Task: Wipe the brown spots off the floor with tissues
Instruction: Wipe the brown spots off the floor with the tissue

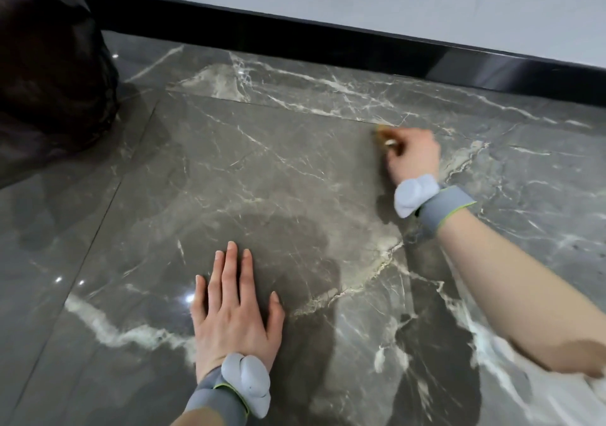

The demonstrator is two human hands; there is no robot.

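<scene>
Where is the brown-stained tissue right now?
Head view, right of centre: the crumpled brown-stained tissue is gripped in the right hand, against the grey marble floor beside the tile joint.

left hand (234, 307): palm down and flat, fingers straight and close together, thumb spread to the side, forearm entering from the bottom edge. right hand (411, 158): reached forward on an extended forearm entering from the right edge, fingers curled round a small brownish tissue wad (384, 137), blurred. left wrist band (210, 393) and right wrist band (449, 209): grey, each bearing a pale pod.
</scene>
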